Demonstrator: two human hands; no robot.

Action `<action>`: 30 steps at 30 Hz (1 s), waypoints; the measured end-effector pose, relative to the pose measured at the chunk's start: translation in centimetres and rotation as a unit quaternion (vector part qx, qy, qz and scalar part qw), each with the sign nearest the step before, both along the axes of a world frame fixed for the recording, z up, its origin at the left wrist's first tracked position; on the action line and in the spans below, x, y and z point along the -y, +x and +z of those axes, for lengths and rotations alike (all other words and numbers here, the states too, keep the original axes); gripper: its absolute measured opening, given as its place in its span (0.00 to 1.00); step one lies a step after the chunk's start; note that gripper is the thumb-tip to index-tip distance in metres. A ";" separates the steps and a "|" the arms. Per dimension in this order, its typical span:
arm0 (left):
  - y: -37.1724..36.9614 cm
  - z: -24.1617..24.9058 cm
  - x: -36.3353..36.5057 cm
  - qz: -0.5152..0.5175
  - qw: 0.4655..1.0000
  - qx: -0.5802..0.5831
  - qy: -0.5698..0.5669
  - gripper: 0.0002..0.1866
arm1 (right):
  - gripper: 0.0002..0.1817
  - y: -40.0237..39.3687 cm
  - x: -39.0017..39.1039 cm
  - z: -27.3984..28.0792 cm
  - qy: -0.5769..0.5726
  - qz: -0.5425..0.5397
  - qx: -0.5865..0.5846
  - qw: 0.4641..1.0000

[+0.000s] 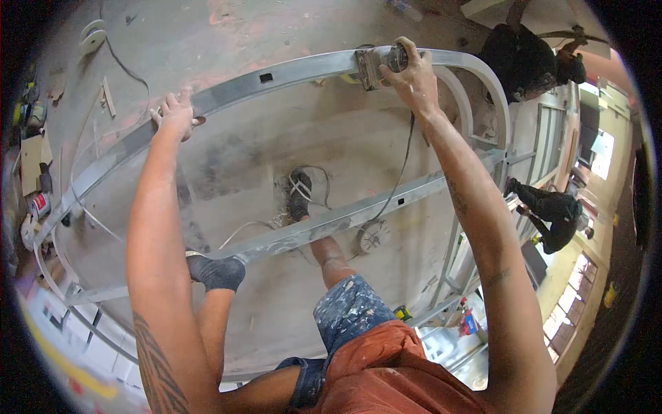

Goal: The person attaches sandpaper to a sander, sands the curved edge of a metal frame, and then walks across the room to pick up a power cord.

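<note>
A large curved metal frame with grey, smeared surfaces stretches across the view. My left hand is on its upper bar at the left, the fingers over the bar and a small brownish thing, which I cannot make out, beside the thumb. Further right, my right hand is wrapped round a dark power sander, which lies against the same bar. From below this hand a cord hangs down. A second metal bar crosses lower, between my arms.
My sock-covered foot is by the lower bar; my other foot, in a dark shoe, stands among cords. A round disc lies near. Two people in dark clothes, one crouching and one bending, are on the right.
</note>
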State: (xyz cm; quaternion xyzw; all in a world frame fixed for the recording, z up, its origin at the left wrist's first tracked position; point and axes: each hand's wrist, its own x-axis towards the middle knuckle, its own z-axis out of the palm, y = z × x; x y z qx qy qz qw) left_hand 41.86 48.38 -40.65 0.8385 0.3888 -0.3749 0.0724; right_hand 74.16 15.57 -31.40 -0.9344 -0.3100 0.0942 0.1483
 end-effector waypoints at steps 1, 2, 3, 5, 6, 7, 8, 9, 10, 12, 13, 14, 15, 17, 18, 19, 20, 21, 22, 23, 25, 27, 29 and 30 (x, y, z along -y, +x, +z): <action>0.2 0.3 0.0 0.007 1.000 0.002 -0.012 0.45 | 0.38 0.3 0.1 0.2 0.000 -0.002 0.004 1.000; 0.3 0.6 0.0 0.014 1.000 0.003 -0.025 0.45 | 0.38 0.3 0.2 0.5 -0.013 -0.014 0.005 1.000; 0.5 0.6 0.0 0.013 1.000 0.005 -0.025 0.45 | 0.38 0.5 0.2 0.6 -0.025 -0.025 0.006 0.999; 0.5 0.7 0.0 0.011 0.999 -0.018 -0.027 0.45 | 0.38 1.0 0.3 0.8 -0.038 -0.037 0.008 0.999; 0.4 0.8 0.0 0.012 0.999 -0.017 -0.028 0.45 | 0.38 1.1 0.3 1.0 -0.050 -0.049 0.008 0.997; 0.5 0.9 0.0 0.012 0.999 -0.020 -0.031 0.45 | 0.38 1.1 0.2 1.0 -0.052 -0.047 0.010 0.997; 0.5 1.0 0.0 0.012 0.999 -0.023 -0.034 0.45 | 0.38 1.2 0.1 1.0 -0.049 -0.042 0.001 0.998; 0.6 1.0 0.0 0.013 0.999 -0.021 -0.035 0.45 | 0.37 1.1 0.0 1.1 -0.047 -0.038 -0.007 0.998; 0.8 0.9 -0.1 0.010 0.999 -0.030 -0.032 0.46 | 0.37 1.1 -0.2 1.1 -0.047 -0.038 -0.005 0.998; 0.7 0.6 0.0 0.007 0.999 -0.041 -0.031 0.46 | 0.37 0.8 -0.5 0.8 -0.049 -0.026 -0.002 0.998; 0.6 0.3 -0.1 0.013 0.999 -0.029 -0.028 0.47 | 0.37 1.0 -0.8 0.7 -0.049 -0.026 -0.003 0.998; 0.3 0.3 0.0 0.017 0.999 -0.019 -0.025 0.48 | 0.37 1.1 -1.1 0.6 -0.043 -0.013 0.011 0.999; 0.1 0.1 0.0 0.010 0.999 -0.022 -0.024 0.48 | 0.37 0.9 -1.2 0.8 -0.037 -0.004 0.026 0.999; 0.4 -0.1 -0.4 -0.007 0.998 -0.049 -0.026 0.49 | 0.38 0.4 -1.8 1.4 -0.039 -0.025 0.009 0.999; 0.5 0.1 -0.4 -0.010 0.998 -0.049 -0.023 0.49 | 0.38 0.2 -2.0 1.5 -0.045 -0.040 -0.010 0.998; 0.4 0.3 -0.1 -0.001 0.999 -0.037 -0.031 0.49 | 0.38 0.2 -1.9 1.3 -0.043 -0.041 -0.011 0.998; 0.5 0.5 -0.2 0.008 0.999 -0.023 -0.037 0.49 | 0.38 0.2 -1.9 1.0 -0.044 -0.032 -0.003 0.999; 0.5 0.4 -0.3 0.006 0.999 -0.023 -0.034 0.49 | 0.38 0.2 -1.8 0.9 -0.046 -0.025 0.004 0.999; 0.5 0.2 -0.3 0.001 0.999 -0.030 -0.037 0.49 | 0.38 0.2 -1.4 1.1 -0.044 -0.029 0.004 0.999; 0.5 0.0 -0.4 -0.003 0.999 -0.037 -0.039 0.49 | 0.38 0.4 -1.2 1.2 -0.049 -0.037 -0.001 0.998; 0.2 -0.4 -0.2 -0.001 0.999 -0.030 -0.025 0.49 | 0.38 0.5 -1.2 1.3 -0.052 -0.043 -0.007 0.998; 0.2 -0.4 -0.3 0.000 1.000 -0.020 -0.012 0.49 | 0.39 0.8 -1.4 1.5 -0.051 -0.054 -0.009 0.997; 0.1 0.0 -0.2 0.000 1.000 -0.014 -0.027 0.50 | 0.39 0.7 -1.6 1.3 -0.055 -0.046 -0.003 0.997; 0.2 -0.1 -0.3 0.000 1.000 -0.012 -0.025 0.50 | 0.38 0.6 -1.8 1.4 -0.059 -0.038 0.000 0.998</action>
